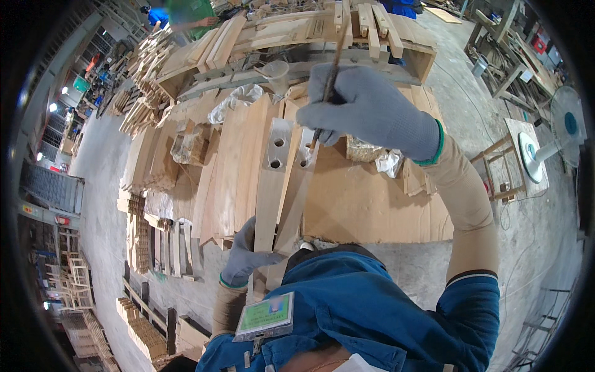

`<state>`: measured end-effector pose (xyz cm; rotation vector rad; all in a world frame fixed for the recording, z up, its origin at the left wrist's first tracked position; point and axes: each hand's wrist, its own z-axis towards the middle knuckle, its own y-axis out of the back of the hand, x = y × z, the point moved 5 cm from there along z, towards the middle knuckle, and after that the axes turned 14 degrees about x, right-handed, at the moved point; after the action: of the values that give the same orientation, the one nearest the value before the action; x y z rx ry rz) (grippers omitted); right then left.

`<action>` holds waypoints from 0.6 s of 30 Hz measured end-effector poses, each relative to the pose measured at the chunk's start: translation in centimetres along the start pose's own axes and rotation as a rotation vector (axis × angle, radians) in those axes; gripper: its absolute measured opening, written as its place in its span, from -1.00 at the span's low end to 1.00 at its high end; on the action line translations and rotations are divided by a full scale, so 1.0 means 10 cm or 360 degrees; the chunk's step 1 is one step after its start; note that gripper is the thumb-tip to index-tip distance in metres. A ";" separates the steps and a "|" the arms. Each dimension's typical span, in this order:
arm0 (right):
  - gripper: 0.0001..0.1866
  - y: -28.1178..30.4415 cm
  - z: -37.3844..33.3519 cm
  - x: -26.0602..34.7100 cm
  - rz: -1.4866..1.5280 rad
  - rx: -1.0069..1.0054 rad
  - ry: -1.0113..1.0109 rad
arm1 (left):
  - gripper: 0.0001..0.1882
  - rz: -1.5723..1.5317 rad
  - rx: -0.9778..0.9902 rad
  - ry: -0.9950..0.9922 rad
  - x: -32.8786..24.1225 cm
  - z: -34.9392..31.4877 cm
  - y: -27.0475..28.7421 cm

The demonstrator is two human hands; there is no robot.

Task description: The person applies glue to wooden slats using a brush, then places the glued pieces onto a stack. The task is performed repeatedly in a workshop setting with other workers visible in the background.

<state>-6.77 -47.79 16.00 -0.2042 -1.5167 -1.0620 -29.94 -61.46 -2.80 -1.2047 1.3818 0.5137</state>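
Note:
My right hand (372, 111), in a grey knit glove with a green cuff, is closed around a thin dark stick (339, 49). The stick slants down, its lower end beside the holes of a tapered wooden piece (295, 198). Left of that lies a second tapered wooden piece (269, 192) with two round holes near its far end. My left hand (243, 255), gloved too, grips the near end of these pieces, thumb across the top. Its other fingers are partly hidden, so I cannot tell if it holds one or both.
Wooden boards (229, 161) lie left of the pieces, brown cardboard (378, 204) right. Beyond stand a translucent plastic cup (277, 73), crumpled plastic (238, 99) and a bench (273, 34) stacked with wood. A white fan (533, 152) stands on a stool at right. Another person (192, 15) is far left.

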 end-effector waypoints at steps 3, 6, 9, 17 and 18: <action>-0.72 0.17 -0.04 -0.03 0.0273 -0.0205 -0.0008 | -0.08 0.0082 0.0001 -0.0034 -0.01 0.01 0.04; -0.72 0.21 0.01 -0.15 0.0226 -0.0209 0.0001 | -0.08 0.0006 0.0027 0.0029 -0.04 0.02 0.03; -0.69 0.07 0.10 -0.16 0.0000 -0.0007 0.0048 | -0.09 0.0050 0.0051 0.0039 -0.05 0.04 0.03; -0.59 0.09 0.06 -0.01 -0.0370 -0.0061 -0.0033 | -0.09 0.0019 0.0079 0.0091 -0.11 0.08 -0.01; -0.61 0.12 0.03 -0.01 -0.0449 -0.0105 -0.0037 | -0.09 0.0019 0.0077 0.0109 -0.13 0.07 -0.02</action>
<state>-6.18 -46.82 16.51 -0.0484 -1.5632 -1.3382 -29.69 -60.45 -1.71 -1.1847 1.4521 0.4484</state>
